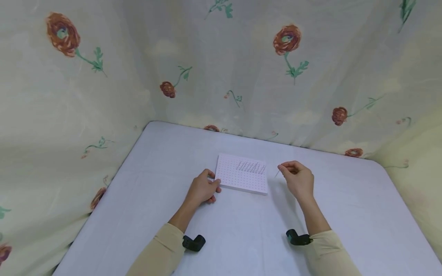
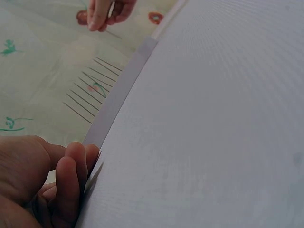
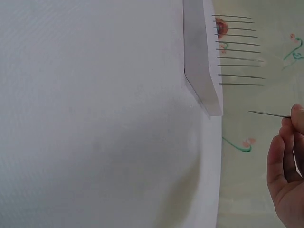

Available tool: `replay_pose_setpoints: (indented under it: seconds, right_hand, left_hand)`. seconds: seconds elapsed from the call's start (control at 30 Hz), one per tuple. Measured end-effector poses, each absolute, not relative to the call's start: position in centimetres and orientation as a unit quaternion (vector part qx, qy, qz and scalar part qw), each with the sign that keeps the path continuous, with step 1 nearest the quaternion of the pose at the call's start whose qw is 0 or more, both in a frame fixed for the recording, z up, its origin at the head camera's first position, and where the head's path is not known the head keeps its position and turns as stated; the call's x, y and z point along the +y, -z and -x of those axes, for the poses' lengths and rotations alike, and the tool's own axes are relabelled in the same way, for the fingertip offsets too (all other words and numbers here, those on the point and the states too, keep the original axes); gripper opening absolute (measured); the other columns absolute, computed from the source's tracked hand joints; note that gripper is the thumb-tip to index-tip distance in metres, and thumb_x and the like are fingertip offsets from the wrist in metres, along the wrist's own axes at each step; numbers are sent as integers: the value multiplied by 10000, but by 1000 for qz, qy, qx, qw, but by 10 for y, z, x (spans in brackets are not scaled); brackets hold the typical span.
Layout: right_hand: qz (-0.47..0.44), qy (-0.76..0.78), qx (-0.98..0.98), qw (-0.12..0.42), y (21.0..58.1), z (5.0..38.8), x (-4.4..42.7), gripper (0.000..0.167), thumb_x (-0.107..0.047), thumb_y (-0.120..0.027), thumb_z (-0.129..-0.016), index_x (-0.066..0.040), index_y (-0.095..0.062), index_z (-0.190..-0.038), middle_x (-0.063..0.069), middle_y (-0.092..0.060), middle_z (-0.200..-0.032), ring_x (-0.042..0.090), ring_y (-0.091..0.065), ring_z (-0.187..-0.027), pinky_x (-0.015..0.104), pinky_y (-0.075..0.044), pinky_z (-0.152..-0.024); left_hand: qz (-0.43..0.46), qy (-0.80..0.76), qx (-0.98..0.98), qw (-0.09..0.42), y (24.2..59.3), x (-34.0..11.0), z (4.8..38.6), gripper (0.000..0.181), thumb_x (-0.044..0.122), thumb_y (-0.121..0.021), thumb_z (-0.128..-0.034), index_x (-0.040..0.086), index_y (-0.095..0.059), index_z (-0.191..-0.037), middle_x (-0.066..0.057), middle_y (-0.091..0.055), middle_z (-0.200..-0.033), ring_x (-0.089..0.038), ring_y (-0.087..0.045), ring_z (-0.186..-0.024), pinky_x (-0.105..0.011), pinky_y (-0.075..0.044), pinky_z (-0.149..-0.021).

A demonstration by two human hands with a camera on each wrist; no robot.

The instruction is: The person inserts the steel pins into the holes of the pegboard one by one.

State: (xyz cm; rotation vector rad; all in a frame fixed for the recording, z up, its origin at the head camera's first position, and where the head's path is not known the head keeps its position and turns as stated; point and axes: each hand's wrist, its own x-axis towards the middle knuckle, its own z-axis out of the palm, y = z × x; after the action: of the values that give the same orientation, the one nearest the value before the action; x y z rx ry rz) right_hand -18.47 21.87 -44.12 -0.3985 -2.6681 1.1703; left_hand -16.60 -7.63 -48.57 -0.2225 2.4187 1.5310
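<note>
A white board with rows of small holes lies on the table, and several thin metal pins stand up from its far right part. My left hand holds the board at its near left corner, with the thumb at the edge; in the left wrist view its fingers are curled beside that edge. To the right of the board, my right hand pinches one thin pin between thumb and fingertips. That pin points down toward the board side and touches nothing below it.
A white cloth covers the table. Behind and beside it hangs a pale curtain with a flower print. Each wrist bears a black camera mount near the sleeve cuff.
</note>
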Motion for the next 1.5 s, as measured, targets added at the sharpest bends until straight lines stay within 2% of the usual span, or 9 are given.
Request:
replay_pose_setpoints:
  seconds: [1.07, 1.5]
  right_hand:
    - [110, -375, -917, 75, 449, 192, 198, 202, -274, -685, -992, -85, -712, -1058, 138, -721, -1051, 261, -591, -951, 301, -436, -751]
    - [113, -371, -920, 60, 457, 196, 196, 188, -276, -685, -991, -101, -704, -1058, 128, -737, -1081, 282, -619, -1002, 324, -442, -801]
  left_hand:
    - [76, -526, 836, 133, 485, -74, 168, 275, 238, -616, -1027, 92, -531, -1245, -20, -709, -741, -162, -598, -447, -213, -458, -411]
    - [77, -527, 836, 130, 489, -75, 167, 270, 241, -614, -1028, 95, -531, -1239, -17, -709, -743, -159, -599, -447, -210, -458, -411]
